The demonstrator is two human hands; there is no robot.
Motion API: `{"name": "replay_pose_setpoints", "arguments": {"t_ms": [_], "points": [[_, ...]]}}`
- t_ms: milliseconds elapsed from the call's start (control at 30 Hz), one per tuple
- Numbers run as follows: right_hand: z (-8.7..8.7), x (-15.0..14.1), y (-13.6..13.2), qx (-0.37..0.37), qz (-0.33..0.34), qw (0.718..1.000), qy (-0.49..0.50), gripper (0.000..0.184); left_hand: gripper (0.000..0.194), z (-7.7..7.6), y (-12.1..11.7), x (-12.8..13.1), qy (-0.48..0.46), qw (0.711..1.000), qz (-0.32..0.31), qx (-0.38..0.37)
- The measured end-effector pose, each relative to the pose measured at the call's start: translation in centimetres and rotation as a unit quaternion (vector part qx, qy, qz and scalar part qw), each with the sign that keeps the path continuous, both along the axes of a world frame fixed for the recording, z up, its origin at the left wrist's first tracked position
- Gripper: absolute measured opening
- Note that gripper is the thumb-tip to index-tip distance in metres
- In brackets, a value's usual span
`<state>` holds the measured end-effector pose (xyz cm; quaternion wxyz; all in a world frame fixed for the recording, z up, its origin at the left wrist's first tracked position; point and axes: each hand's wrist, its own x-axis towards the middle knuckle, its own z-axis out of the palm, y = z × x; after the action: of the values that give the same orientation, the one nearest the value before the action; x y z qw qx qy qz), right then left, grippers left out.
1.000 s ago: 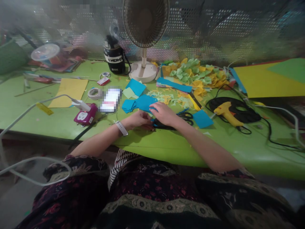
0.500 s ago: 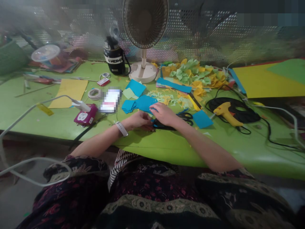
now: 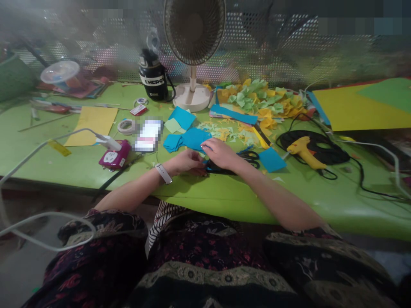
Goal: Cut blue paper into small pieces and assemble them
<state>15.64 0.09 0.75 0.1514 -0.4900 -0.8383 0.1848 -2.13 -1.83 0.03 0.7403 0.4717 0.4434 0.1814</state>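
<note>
My left hand (image 3: 185, 162) curled, right hand (image 3: 221, 154) half-open over dark strip (image 3: 220, 170), long axis sideways across table (image 3: 224, 201); grip unclear; scissors (image 3: 250, 157) just beside.

1. A perforated metal screen (image 3: 257, 47) forms the back wall, running the full width behind the table; pink and other coloured shapes show blurrily through its holes.
2. A long table with a glossy lime-green top (image 3: 224, 201) fills the middle of the view, its front edge curving slightly (perhaps only the wide lens).
3. A dark band runs beneath the table's front edge at the left (image 3: 64, 188).
4. A grey floor (image 3: 22, 273) shows below the table at the lower left, with a smaller patch (image 3: 382, 256) at the lower right.
5. A pedestal electric fan (image 3: 194, 30) stands on the table against the screen.
6. The light is soft and rather dim, with a pale sheen along the tabletop; the upper left looks hazy.
</note>
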Motion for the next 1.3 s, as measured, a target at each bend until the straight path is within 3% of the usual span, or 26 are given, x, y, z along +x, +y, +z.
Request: {"name": "replay_pose_setpoints", "arguments": {"t_ms": [467, 1033, 1300], "points": [[-0.19, 0.02, 0.06, 0.001, 0.002, 1.000, 0.000, 0.038, 0.020, 0.49, -0.32, 0.29, 0.034, 0.999, 0.020, 0.008], [-0.47, 0.23, 0.20, 0.006, 0.004, 1.000, 0.011, 0.039, 0.023, -0.08, -0.11, -0.02, 0.009, 1.000, -0.002, 0.010], [-0.64, 0.19, 0.25, 0.007, 0.005, 1.000, 0.011, 0.040, 0.027, 0.35, -0.21, 0.13, 0.003, 1.000, 0.007, 0.004]]}}
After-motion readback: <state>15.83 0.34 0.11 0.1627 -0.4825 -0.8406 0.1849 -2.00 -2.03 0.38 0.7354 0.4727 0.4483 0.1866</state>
